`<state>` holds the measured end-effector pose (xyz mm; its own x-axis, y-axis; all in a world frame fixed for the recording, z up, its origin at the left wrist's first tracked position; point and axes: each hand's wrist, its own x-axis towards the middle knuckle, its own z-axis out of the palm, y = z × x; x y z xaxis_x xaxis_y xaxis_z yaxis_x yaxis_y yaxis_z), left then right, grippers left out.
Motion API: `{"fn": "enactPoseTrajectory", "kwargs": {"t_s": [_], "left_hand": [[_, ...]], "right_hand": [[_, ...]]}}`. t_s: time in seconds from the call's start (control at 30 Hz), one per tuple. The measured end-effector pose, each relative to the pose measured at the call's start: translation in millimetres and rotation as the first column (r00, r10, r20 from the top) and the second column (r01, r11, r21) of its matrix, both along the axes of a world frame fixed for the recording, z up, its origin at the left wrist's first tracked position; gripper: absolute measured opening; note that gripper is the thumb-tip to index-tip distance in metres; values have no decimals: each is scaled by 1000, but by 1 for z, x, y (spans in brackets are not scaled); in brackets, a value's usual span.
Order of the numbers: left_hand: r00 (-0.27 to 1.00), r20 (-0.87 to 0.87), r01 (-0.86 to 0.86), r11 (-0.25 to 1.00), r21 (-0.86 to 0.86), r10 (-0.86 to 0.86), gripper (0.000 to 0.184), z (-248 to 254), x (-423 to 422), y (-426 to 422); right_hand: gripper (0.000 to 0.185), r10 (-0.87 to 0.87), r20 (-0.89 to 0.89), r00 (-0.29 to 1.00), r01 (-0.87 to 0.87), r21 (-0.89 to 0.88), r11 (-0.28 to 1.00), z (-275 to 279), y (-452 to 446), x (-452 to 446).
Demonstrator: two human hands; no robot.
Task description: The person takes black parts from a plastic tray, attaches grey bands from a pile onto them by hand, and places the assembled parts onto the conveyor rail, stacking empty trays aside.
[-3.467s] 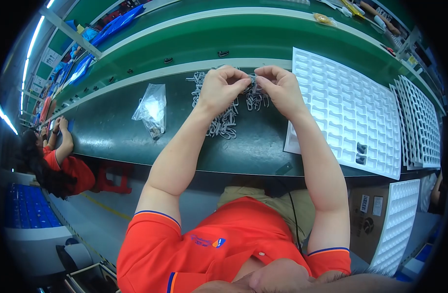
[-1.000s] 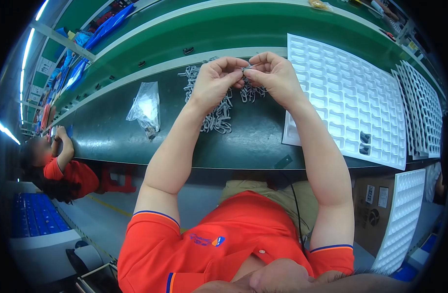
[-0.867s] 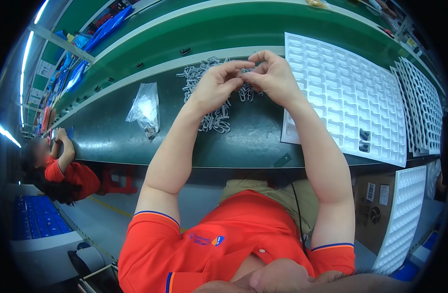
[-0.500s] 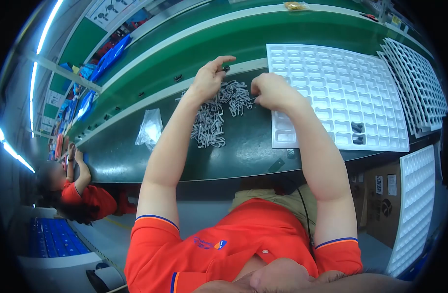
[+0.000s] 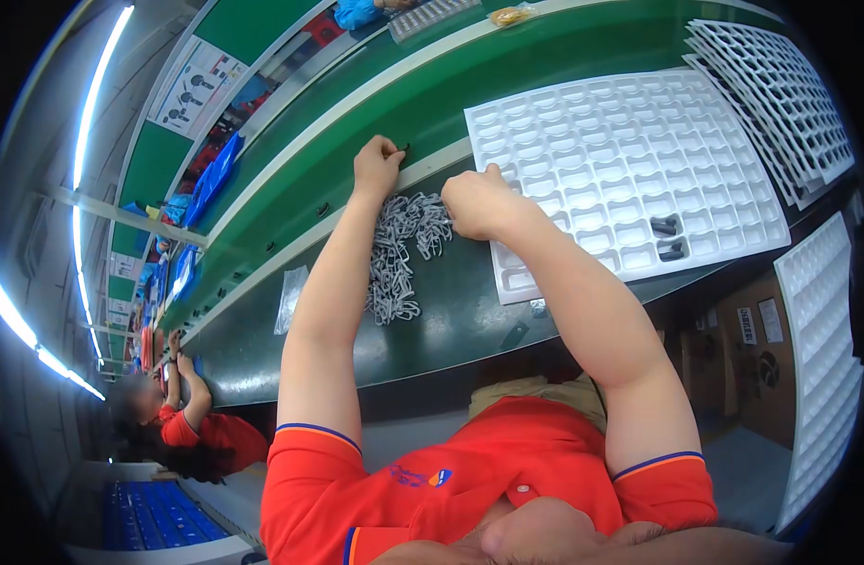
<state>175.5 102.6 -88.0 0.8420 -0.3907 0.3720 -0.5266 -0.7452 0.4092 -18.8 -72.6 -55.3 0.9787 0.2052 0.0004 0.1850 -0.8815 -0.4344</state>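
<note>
My left hand (image 5: 379, 169) reaches over the green belt, thumb and fingers pinched on a small black part (image 5: 406, 148) that pokes out past the fingertips. Just right of the pile of grey loop-shaped clips (image 5: 394, 273) is my right hand (image 5: 482, 203). Its fingers are curled closed, and what they hold, if anything, is hidden. The white plastic tray (image 5: 582, 179) with rows of pockets lies beyond that hand, its near left part under my wrist. Black pieces (image 5: 671, 251) sit in two of its pockets near the front.
More small black parts (image 5: 270, 247) are spaced along the belt (image 5: 305, 179) to the left. A clear plastic bag (image 5: 290, 299) lies left of my forearm. Stacked white trays (image 5: 780, 104) stand at the right, with cardboard boxes (image 5: 752, 348) below. Another person (image 5: 206, 428) works at the far left.
My left hand has gone from an outstretched index finger to a closed pinch on the black part. The camera view has turned, shifting the scene. My right hand stays beside the clips.
</note>
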Motion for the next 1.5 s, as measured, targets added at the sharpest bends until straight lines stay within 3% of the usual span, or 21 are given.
{"fn": "enactPoseTrajectory", "kwargs": {"t_s": [0.2, 0.27, 0.33, 0.4, 0.47, 0.5, 0.6, 0.7, 0.8, 1.0, 1.17, 1.23, 1.37, 1.43, 1.5], "left_hand": [[999, 39, -22, 995, 92, 19, 15, 11, 6, 7], [999, 43, -10, 995, 96, 6, 15, 23, 1, -7], [985, 46, 167, 986, 8, -168, 14, 42, -16, -43], [916, -176, 343, 932, -117, -359, 15, 68, -64, -95], [777, -189, 582, 800, -147, -600, 17, 86, -121, -143], [701, -224, 667, 734, -126, -677, 19, 93, -150, -164], [486, -313, 849, 526, -55, -816, 21, 100, -222, -216], [429, -314, 898, 437, 49, -847, 19, 81, -250, -247], [482, -322, 873, 414, 257, -815, 14, 66, -270, -256], [526, -250, 848, 480, 223, -813, 12, 49, -271, -254], [559, -165, 812, 496, 306, -813, 13, 47, -281, -254], [582, -119, 787, 520, 331, -805, 13, 46, -281, -249], [590, -85, 804, 574, 158, -803, 13, 48, -272, -242], [632, 20, 771, 626, -121, -775, 25, 68, -255, -219], [673, 172, 740, 650, -174, -720, 23, 77, -227, -186]], "right_hand": [[10, -24, 63, 998, 25, -13, 1000, 0, 4, -1], [11, -89, 156, 984, 79, 68, 994, 1, 6, -2], [13, -123, 192, 974, 103, 109, 989, 2, 12, 1], [15, -98, 248, 964, 78, 92, 993, -4, 16, 5], [13, -231, 700, 676, 49, 270, 962, -49, 38, 41], [13, -241, 694, 679, 74, 261, 962, -66, 33, 43], [11, -108, 351, 930, 4, 283, 959, 2, 7, -12], [10, -129, 419, 899, 36, 222, 974, -8, 8, 0], [9, -156, 476, 866, 76, 183, 980, -11, 7, 8], [10, -201, 615, 763, 61, 241, 969, -17, 11, 9], [5, -203, 595, 778, 27, 291, 956, -27, 16, 17], [7, -235, 530, 815, -18, 428, 904, -30, 16, 20], [9, -263, 471, 842, -59, 566, 822, -28, 18, 17], [11, -288, 453, 844, -54, 605, 794, -26, 16, 16], [12, -371, 377, 849, -7, 710, 704, -17, 15, 15]]}}
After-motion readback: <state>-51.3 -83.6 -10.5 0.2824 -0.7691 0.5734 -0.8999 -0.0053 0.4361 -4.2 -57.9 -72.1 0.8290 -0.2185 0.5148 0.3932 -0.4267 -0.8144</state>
